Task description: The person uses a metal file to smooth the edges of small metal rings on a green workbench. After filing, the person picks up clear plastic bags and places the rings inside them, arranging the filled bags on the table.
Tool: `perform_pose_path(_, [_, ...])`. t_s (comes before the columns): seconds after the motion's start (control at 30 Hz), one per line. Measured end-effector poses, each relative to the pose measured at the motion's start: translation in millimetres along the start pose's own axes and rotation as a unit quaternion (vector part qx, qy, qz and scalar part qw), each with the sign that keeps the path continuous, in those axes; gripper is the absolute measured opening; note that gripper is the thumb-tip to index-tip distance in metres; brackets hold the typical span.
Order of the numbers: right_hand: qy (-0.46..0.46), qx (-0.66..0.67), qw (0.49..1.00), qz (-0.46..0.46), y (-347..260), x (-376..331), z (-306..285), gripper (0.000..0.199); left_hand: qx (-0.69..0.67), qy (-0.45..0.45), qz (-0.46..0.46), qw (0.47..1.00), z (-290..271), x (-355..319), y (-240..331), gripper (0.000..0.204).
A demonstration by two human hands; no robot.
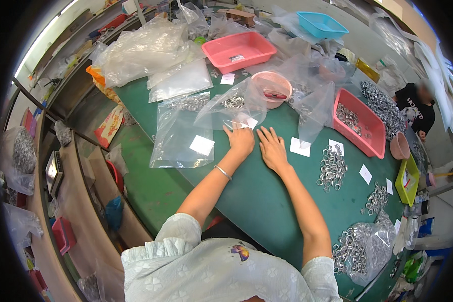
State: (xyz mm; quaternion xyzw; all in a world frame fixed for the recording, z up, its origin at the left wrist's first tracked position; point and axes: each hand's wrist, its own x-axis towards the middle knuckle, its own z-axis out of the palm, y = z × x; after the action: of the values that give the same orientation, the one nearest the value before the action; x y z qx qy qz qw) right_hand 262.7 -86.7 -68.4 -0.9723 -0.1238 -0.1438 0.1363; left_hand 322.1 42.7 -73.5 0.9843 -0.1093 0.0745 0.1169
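Note:
My left hand (240, 139) rests at the near edge of a clear plastic bag (214, 115) that holds silvery metal rings (232, 100). Its thumb is spread to the left, and the other fingertips lie against the plastic, partly blurred by it. A small white paper slip (250, 122) is right by those fingertips. Beside it, my right hand (273, 149) lies flat on the green tabletop (251, 201), fingers apart, holding nothing. Left of my hands lies another clear bag (178, 136) with rings at its far end and a white slip (202, 145) on it.
Loose ring piles (332, 168) and white slips (300, 146) lie to the right. A red tray (378, 147), a pink tray (239, 48) and a pink bowl (272, 78) stand farther off. Empty bags (146, 48) are stacked at the far left. Another person (412, 108) is at the far right.

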Motion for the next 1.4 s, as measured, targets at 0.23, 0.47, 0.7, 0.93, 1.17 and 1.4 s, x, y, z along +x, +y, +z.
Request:
perform_pose_path(0.23, [-0.068, -0.007, 0.997, -0.044, -8, 43, 19, 0.046, -0.163, 0.036, 0.008, 0.986, -31, -53, -14, 0.052])
perform_pose_path(0.47, [-0.08, 0.065, 0.989, -0.105, 12, 27, 0, 0.041, -0.144, -0.051, 0.09, 0.984, -73, -135, -42, 0.052])
perform_pose_path(0.7, [-0.036, 0.097, 0.99, -0.097, 23, 44, 2, 0.037, -0.042, -0.018, 0.016, 0.999, -65, -125, -88, 0.051])
perform_pose_path(0.93, [-0.007, 0.134, 0.97, -0.201, -68, 65, 4, 0.049, 0.023, 0.048, 0.025, 0.998, -46, -94, -131, 0.046])
perform_pose_path(1.17, [0.055, 0.184, 0.96, -0.205, -109, 93, 24, 0.03, 0.027, 0.003, -0.019, 0.999, -45, -85, -133, 0.048])
perform_pose_path(1.4, [0.016, 0.409, 0.911, 0.06, -127, 157, -7, 0.029, -0.007, 0.014, -0.011, 1.0, -52, -62, -144, 0.048])
